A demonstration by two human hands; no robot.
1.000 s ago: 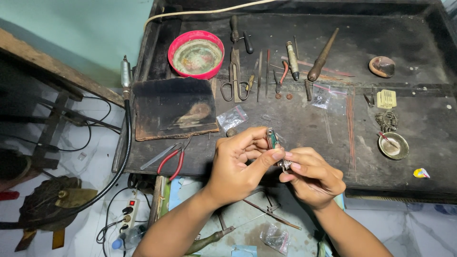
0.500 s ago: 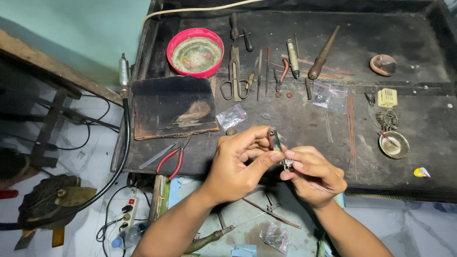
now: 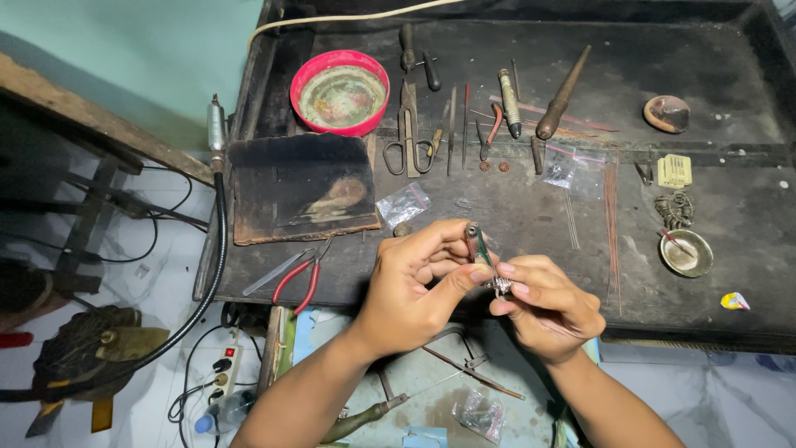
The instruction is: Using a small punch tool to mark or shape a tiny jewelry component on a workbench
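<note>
My left hand (image 3: 414, 282) pinches a small dark-handled tool (image 3: 475, 245) between thumb and fingers, its handle pointing up. My right hand (image 3: 547, 307) holds a tiny silvery metal piece (image 3: 501, 286) at its fingertips, right against the tool's lower end. Both hands meet above the front edge of the dark workbench (image 3: 514, 216). What the tool's tip does on the piece is hidden by my fingers.
A red bowl (image 3: 340, 91), scissors (image 3: 408, 137), files and awls (image 3: 560, 91) lie at the back. Red-handled pliers (image 3: 298, 278) and a charred block (image 3: 300, 187) sit left. A small metal dish (image 3: 686, 253) is right. A flexible shaft hose (image 3: 217, 216) hangs off the left edge.
Both hands stay together at the bench's front edge; only the view has shifted slightly.
</note>
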